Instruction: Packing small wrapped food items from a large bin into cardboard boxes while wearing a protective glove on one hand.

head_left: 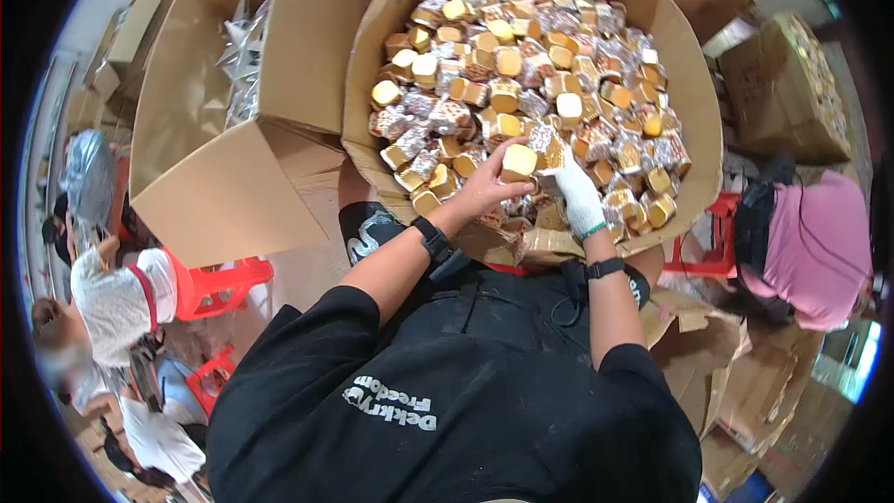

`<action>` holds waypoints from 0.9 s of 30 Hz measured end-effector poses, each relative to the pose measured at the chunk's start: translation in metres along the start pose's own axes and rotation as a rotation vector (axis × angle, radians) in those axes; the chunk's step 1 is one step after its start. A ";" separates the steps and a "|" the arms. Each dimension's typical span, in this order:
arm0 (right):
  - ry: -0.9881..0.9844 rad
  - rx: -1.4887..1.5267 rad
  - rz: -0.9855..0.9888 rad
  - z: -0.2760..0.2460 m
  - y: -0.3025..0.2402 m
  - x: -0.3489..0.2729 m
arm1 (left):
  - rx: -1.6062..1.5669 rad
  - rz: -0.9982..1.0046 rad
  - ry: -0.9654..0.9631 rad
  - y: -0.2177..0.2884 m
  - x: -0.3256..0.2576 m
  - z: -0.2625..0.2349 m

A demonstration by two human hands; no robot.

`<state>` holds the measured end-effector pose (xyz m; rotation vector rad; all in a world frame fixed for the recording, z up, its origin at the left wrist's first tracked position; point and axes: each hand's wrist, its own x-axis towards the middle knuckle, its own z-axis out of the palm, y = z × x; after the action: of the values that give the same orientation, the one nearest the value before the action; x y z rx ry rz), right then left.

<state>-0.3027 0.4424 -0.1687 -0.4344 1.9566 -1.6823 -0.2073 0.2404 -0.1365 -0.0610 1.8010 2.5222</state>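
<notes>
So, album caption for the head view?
Left hand holding a golden piece, gloved right hand alongside, over a full carton.

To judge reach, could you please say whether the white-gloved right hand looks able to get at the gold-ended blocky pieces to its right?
Probably yes: the right hand is over the open brown cardboard box that holds those pieces, with nothing visible in between.

Glossy gold caps point(569, 110) and shiny, crinkled clear wrapping point(447, 114) contrast with your white glove's point(582, 203) matt knitted cloth and the rough-edged, dull cardboard bin point(696, 130); your black shirt point(521, 410) is matt cloth, the red stool point(193, 291) smooth plastic.
</notes>
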 end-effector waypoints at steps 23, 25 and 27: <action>-0.151 0.993 0.522 0.004 -0.050 -0.032 | 0.921 0.413 0.226 0.004 -0.012 0.016; -0.176 0.924 0.520 -0.003 -0.038 -0.027 | 0.918 0.409 0.216 0.002 -0.009 0.017; -0.127 0.818 0.531 -0.001 -0.029 -0.023 | 0.897 0.330 0.160 0.003 -0.008 0.015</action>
<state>-0.2871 0.4511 -0.1360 0.2591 1.0124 -1.8305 -0.1992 0.2533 -0.1280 0.0733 3.0204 1.6373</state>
